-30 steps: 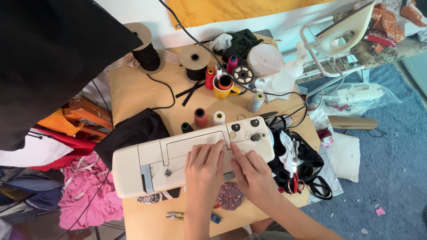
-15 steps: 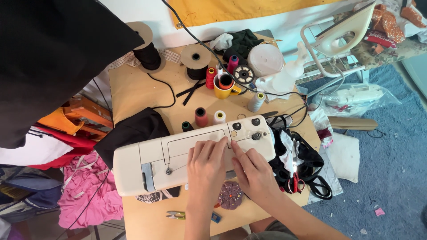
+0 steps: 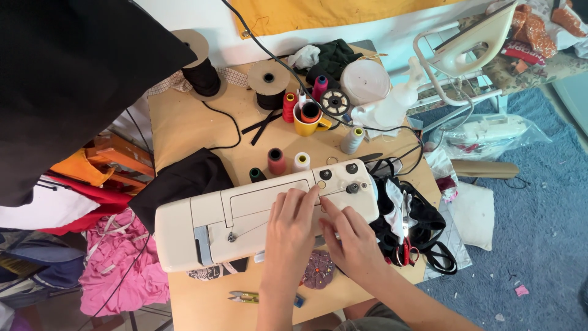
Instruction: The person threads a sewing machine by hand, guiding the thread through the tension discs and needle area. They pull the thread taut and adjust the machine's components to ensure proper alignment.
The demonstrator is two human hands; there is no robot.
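Note:
A white sewing machine point(image 3: 245, 214) lies across the wooden table point(image 3: 184, 122). My left hand point(image 3: 291, 236) rests flat on its top, fingertips stretched up beside a small round dial point(image 3: 321, 184). Just to the right, my right hand point(image 3: 355, 245) lies over the machine's front edge, with its forefinger pointing at the left hand's fingertips. The two hands touch each other. Both cover the needle area, so what is under them is hidden. A round purple pincushion point(image 3: 318, 273) peeks out below my hands.
Thread spools point(image 3: 277, 160), a yellow mug point(image 3: 308, 119), black thread cones point(image 3: 201, 70) and white tape rolls point(image 3: 365, 81) stand behind the machine. Black fabric point(image 3: 177, 181) lies at its left, black straps and red scissors point(image 3: 407, 251) at its right, small snips point(image 3: 245, 298) near the front edge. An iron point(image 3: 471, 43) sits on a board at the far right.
My hands stay on the machine top; the left fingertips have crept slightly up toward the dial. Nothing else moved.

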